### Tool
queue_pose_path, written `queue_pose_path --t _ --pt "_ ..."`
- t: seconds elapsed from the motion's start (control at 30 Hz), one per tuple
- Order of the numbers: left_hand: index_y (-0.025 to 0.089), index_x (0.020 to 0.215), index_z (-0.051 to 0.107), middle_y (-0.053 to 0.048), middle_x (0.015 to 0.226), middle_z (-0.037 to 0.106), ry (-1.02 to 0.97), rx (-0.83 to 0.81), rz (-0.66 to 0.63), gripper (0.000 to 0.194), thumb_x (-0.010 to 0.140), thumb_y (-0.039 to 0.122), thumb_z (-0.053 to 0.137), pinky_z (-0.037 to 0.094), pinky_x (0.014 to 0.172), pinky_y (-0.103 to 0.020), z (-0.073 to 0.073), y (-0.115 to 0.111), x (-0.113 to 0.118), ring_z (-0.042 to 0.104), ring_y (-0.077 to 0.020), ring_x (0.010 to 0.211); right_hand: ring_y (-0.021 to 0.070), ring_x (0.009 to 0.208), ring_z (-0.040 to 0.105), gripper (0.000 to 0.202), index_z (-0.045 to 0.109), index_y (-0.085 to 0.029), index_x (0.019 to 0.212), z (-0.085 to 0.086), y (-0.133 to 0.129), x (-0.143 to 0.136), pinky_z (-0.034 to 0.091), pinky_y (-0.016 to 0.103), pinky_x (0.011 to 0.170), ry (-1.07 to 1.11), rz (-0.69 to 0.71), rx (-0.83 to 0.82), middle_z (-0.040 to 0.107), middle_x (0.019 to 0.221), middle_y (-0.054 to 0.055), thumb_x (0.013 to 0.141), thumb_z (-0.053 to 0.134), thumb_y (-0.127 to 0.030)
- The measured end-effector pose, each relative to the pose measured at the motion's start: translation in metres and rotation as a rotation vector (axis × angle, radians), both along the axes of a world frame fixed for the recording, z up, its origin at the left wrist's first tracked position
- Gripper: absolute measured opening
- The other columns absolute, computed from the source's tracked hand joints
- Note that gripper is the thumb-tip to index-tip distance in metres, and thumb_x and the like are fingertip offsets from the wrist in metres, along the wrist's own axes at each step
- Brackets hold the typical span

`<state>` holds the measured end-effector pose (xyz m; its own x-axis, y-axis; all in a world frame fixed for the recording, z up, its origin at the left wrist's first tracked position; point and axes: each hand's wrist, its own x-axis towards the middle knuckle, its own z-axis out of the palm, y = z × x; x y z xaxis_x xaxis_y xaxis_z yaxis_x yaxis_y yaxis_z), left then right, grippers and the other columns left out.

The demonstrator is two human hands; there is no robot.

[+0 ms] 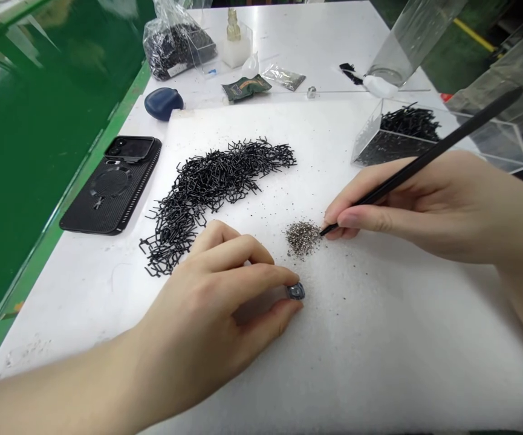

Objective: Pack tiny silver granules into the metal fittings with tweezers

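Between the thumb and index finger of my left hand (225, 296) is a small dark round part (295, 291), held just above or on the white work surface (379, 350). My right hand (424, 211) grips slim black tweezers (418, 163) like a pen. Their tip touches the right edge of a small pile of tiny metallic pieces (303, 238). Whether a piece is caught at the tip is too small to tell. A curved heap of bent black pieces (216, 181) lies beyond my left hand, close to its knuckles.
A black phone (111, 184) and a blue rounded object (164, 104) lie at the left. Behind the heap are a bag of black pieces (175, 45), a green packet (246, 87) and a small bottle (234, 45). Clear boxes (365, 133) stand beyond my right hand.
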<state>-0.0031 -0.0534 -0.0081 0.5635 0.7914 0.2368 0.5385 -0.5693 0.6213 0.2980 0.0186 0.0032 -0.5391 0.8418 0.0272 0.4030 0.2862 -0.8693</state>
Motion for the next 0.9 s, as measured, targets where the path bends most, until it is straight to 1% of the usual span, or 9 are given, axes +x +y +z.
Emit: queue_pose_path --t 0.23,0.33,0.47,0.57,0.73,0.9 --pt "0.026 0.115 0.094 -0.002 0.1 0.086 -0.006 -0.005 0.009 0.015 0.114 0.018 0.081 0.063 0.097 -0.04 0.0004 -0.001 0.0007 0.071 -0.0206 0.093 0.027 0.084 0.087 0.027 0.097 -0.032 0.096 0.0002 -0.0018 0.0013 0.07 0.041 0.071 0.006 -0.021 0.001 0.092 0.094 0.005 0.102 0.096 -0.057" --pt "0.025 0.116 0.093 -0.001 0.1 0.086 0.006 0.003 -0.012 0.015 0.115 0.018 0.08 0.063 0.099 -0.04 0.0008 -0.0003 0.0001 0.072 -0.0191 0.092 0.0273 0.085 0.088 0.022 0.098 -0.032 0.098 -0.0011 -0.0022 0.0022 0.07 0.04 0.072 0.017 -0.017 -0.001 0.094 0.097 0.005 0.101 0.098 -0.054" --pt "0.027 0.115 0.093 -0.002 0.1 0.087 -0.013 -0.006 0.007 0.016 0.114 0.018 0.08 0.063 0.097 -0.043 -0.0002 -0.0003 0.0008 0.072 -0.0213 0.092 0.0258 0.085 0.087 0.015 0.099 -0.035 0.099 -0.0052 -0.003 0.0023 0.071 0.039 0.074 0.049 -0.013 0.012 0.094 0.096 0.003 0.099 0.1 -0.05" --pt "0.026 0.115 0.093 -0.001 0.1 0.086 -0.029 -0.007 0.003 0.015 0.113 0.017 0.081 0.062 0.097 -0.041 -0.0012 -0.0008 0.0013 0.071 -0.0203 0.093 0.0248 0.087 0.087 0.012 0.1 -0.037 0.101 -0.0078 -0.0034 0.0026 0.07 0.037 0.075 0.063 -0.013 0.018 0.095 0.099 0.001 0.099 0.101 -0.048" --pt "0.026 0.115 0.093 -0.002 0.1 0.087 -0.019 -0.017 0.004 0.015 0.113 0.018 0.081 0.063 0.096 -0.042 -0.0004 -0.0008 0.0012 0.071 -0.0217 0.094 0.026 0.087 0.086 0.011 0.1 -0.037 0.1 -0.0068 -0.0026 0.0014 0.07 0.039 0.075 0.042 -0.006 0.029 0.095 0.099 0.001 0.101 0.099 -0.048" --pt "0.026 0.115 0.093 -0.003 0.099 0.087 -0.012 -0.017 -0.001 0.015 0.114 0.018 0.08 0.063 0.097 -0.042 0.0003 -0.0002 0.0015 0.071 -0.0212 0.092 0.0268 0.087 0.087 0.015 0.099 -0.036 0.096 -0.0047 -0.0029 0.0013 0.07 0.04 0.075 0.021 -0.005 0.027 0.094 0.097 0.001 0.099 0.1 -0.052"
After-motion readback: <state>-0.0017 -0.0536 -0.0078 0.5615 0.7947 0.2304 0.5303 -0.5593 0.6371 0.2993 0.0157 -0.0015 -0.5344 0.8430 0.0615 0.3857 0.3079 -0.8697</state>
